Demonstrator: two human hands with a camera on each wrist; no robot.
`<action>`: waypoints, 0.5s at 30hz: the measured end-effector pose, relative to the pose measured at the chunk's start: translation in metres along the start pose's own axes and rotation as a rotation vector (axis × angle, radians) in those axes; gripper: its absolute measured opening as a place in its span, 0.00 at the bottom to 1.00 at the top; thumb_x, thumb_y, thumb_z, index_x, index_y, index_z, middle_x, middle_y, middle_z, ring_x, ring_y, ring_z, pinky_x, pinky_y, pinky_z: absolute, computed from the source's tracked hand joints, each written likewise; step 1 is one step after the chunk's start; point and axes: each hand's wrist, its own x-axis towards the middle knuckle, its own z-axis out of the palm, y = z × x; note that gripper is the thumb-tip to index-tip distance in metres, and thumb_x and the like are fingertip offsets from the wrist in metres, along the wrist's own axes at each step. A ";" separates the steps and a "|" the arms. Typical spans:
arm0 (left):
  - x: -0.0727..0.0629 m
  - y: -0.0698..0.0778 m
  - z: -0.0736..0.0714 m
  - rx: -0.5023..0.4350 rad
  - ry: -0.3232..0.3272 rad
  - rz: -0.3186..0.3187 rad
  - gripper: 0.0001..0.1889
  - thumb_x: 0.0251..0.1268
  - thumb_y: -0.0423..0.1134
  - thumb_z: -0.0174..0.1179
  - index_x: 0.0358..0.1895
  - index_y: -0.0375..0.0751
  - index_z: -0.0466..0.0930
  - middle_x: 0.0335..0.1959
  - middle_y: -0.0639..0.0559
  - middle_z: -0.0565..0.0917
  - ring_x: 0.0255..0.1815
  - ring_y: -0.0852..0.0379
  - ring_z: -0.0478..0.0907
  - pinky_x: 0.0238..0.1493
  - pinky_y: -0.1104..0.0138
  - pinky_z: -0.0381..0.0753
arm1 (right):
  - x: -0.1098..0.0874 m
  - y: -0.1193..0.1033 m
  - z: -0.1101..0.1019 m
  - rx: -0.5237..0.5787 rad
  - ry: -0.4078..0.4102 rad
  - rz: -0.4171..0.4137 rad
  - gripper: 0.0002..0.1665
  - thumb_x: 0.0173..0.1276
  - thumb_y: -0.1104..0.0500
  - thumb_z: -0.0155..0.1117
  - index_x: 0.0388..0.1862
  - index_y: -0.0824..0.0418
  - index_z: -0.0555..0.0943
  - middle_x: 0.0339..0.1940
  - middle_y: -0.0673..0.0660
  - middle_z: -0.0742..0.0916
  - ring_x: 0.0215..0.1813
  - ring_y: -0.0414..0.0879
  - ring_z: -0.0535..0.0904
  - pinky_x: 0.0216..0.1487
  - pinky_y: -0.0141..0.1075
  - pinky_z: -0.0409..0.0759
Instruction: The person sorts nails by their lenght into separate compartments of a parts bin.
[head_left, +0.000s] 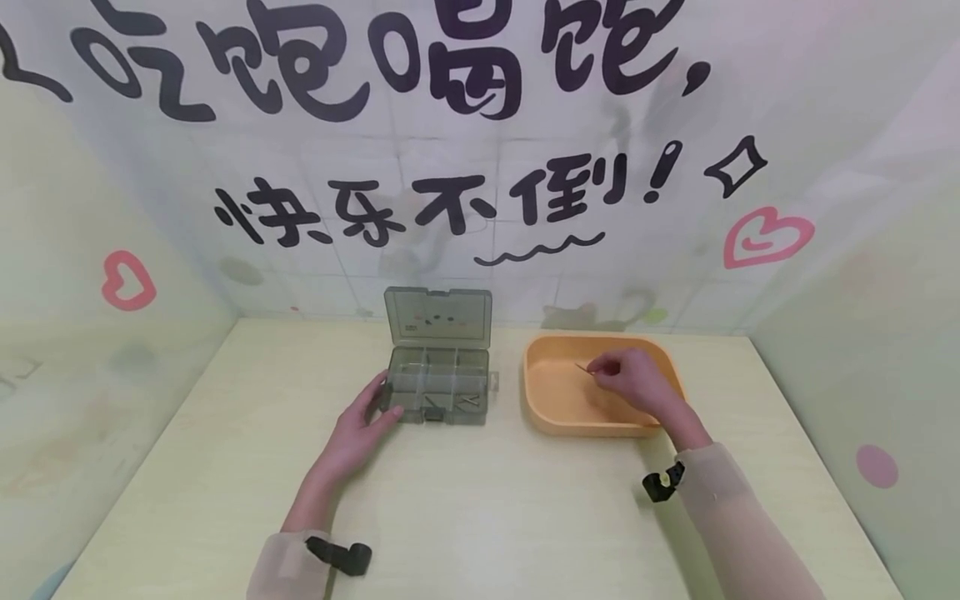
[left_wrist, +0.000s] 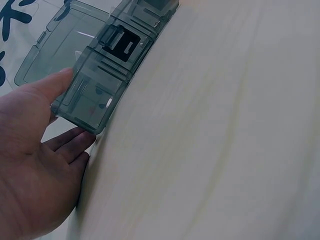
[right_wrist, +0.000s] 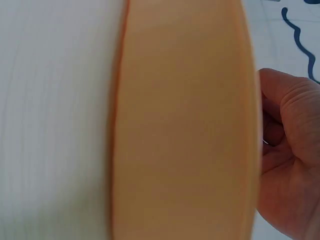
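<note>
A see-through grey compartment box (head_left: 438, 382) stands on the table with its lid (head_left: 440, 318) raised at the back. A few small thin metal pieces (head_left: 467, 402) lie in its front compartments. My left hand (head_left: 362, 429) holds the box by its left side; in the left wrist view the thumb lies on the box and the fingers are at its end. Above the orange tray (head_left: 551, 427), my right hand (head_left: 630, 379) pinches a thin, screw-like piece (head_left: 582, 368), too small to tell its kind. In the right wrist view the tray wall hides the fingertips.
The pale wooden table (head_left: 480, 508) is bounded by a printed back wall (head_left: 337, 275) and side walls. The tray stands right of the box, with a strip of table between them. A small clear latch (head_left: 493, 381) sticks out from the box's right side.
</note>
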 end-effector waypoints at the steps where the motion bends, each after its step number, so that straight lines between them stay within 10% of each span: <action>1: 0.000 0.000 0.000 -0.001 0.001 0.000 0.39 0.78 0.48 0.59 0.84 0.47 0.50 0.79 0.31 0.58 0.79 0.33 0.56 0.78 0.44 0.56 | 0.000 -0.004 -0.001 -0.002 0.001 -0.006 0.08 0.67 0.66 0.66 0.42 0.66 0.89 0.37 0.54 0.89 0.37 0.46 0.80 0.40 0.39 0.83; 15: -0.001 0.002 0.000 0.002 -0.006 -0.021 0.39 0.78 0.50 0.59 0.84 0.49 0.50 0.80 0.33 0.57 0.79 0.34 0.56 0.78 0.45 0.56 | 0.012 -0.056 0.009 0.057 -0.021 -0.057 0.10 0.67 0.63 0.66 0.43 0.63 0.90 0.35 0.50 0.88 0.37 0.45 0.80 0.39 0.37 0.81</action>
